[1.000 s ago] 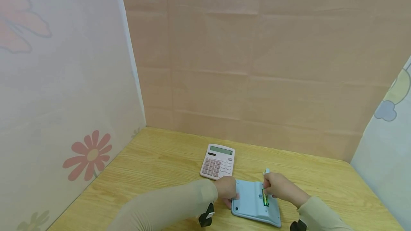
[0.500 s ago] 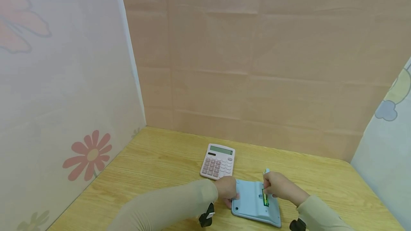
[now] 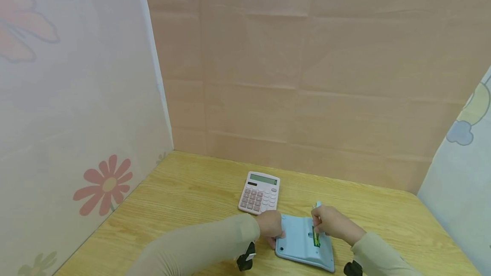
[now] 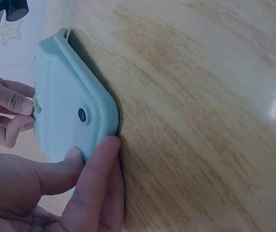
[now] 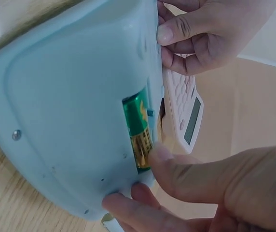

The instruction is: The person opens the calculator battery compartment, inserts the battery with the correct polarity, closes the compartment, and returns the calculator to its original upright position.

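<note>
A light blue calculator (image 3: pixel 295 237) lies face down on the table, its back facing up. In its open compartment sits a green and gold battery (image 5: pixel 139 130). My left hand (image 3: pixel 270 225) grips the calculator's left edge, thumb on the back and fingers along the side, plainest in the left wrist view. My right hand (image 3: pixel 331 221) is at the compartment, its thumb (image 5: pixel 163 157) on the battery's end and its other fingers bent near the casing. A small pale blue piece (image 3: pixel 318 204) shows just beyond the right fingers; its shape is mostly hidden.
A pink calculator (image 3: pixel 259 193) lies face up behind the left hand, near the blue one. The wooden table (image 3: pixel 199 182) meets a tan back wall (image 3: pixel 245 97) and flowered panels at either side.
Both hands stay at the blue calculator, and the battery remains in its compartment. The head view has shifted very slightly; little else differs.
</note>
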Available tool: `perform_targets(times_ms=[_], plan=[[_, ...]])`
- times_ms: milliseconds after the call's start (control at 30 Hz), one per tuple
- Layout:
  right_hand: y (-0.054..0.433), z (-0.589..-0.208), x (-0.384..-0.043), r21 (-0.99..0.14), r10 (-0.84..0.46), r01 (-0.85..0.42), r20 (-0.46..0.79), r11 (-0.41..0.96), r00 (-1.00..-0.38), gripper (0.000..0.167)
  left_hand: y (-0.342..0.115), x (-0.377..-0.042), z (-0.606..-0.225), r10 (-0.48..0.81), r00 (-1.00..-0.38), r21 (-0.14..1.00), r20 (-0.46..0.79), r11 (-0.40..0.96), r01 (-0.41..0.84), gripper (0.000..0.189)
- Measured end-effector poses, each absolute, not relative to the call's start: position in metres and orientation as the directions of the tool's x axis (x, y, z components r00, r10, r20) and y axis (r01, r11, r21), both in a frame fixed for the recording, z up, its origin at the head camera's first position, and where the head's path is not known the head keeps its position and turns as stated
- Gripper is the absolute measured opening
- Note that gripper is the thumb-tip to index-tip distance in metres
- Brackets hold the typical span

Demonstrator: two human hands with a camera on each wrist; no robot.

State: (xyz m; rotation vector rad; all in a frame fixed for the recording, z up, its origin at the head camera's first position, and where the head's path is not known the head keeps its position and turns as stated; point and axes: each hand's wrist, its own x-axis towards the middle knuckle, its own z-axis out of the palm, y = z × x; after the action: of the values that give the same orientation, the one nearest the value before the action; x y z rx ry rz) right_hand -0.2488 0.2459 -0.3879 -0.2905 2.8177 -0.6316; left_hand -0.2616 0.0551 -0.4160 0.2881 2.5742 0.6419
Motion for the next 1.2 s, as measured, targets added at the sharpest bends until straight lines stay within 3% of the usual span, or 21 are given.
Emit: perform_targets(times_ms=[800,1200], plan=[[0.249,-0.387,-0.258,-0.442,-0.218,-0.097,-0.232,0.892,-0.948,0.029,0.057,-0.258,-0.412,0.295,-0.877,0.459,-0.380,0.883,0.099,0.026],[0.245,-0.382,-0.256,-0.416,-0.239,-0.141,-0.194,0.899,-0.951,0.029,0.057,-0.257,-0.410,0.295,-0.875,0.464,-0.383,0.881,0.094,0.025]])
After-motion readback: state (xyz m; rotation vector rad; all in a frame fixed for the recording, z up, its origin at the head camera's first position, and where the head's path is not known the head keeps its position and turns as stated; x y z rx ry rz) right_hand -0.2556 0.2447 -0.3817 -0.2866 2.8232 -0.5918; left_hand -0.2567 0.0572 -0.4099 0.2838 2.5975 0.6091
